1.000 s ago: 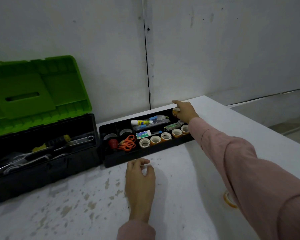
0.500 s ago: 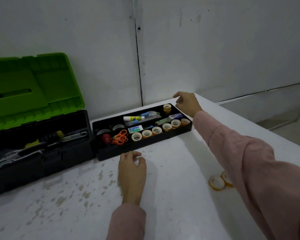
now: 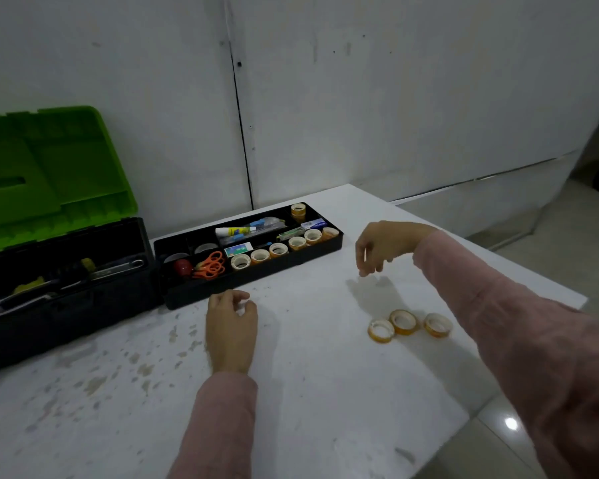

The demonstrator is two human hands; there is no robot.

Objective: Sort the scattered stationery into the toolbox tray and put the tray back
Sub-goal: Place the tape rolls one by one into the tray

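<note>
Nearest the camera, two pink sleeves reach out over the white table [image 3: 308, 402], whose paint is chipped on the left hand's side. The left hand [image 3: 230, 326] rests on the tabletop with its fingers loosely curled and nothing held in them. Off to its right, and nearer to the person than the right hand, three loose tape rolls [image 3: 403, 321] lie flat on the table. Two of them touch and the third sits just beside them, all apart from both hands. The right hand [image 3: 381, 245] hangs above the table beyond the rolls, wrist bent and fingers drooping slackly downward, empty. Just past the left hand's fingertips stands the black tray [image 3: 253, 286], its right end level with the right hand and a little to that hand's left. Inside it a row of tape rolls [image 3: 279, 249] lines the near compartment, with orange scissors [image 3: 210, 266] and a red round item [image 3: 183, 267] toward the left end and a glue stick [image 3: 234, 231] behind. Left of the tray, touching it, stands the open toolbox [image 3: 66, 305] with its green lid [image 3: 49, 174] raised against the wall.
</note>
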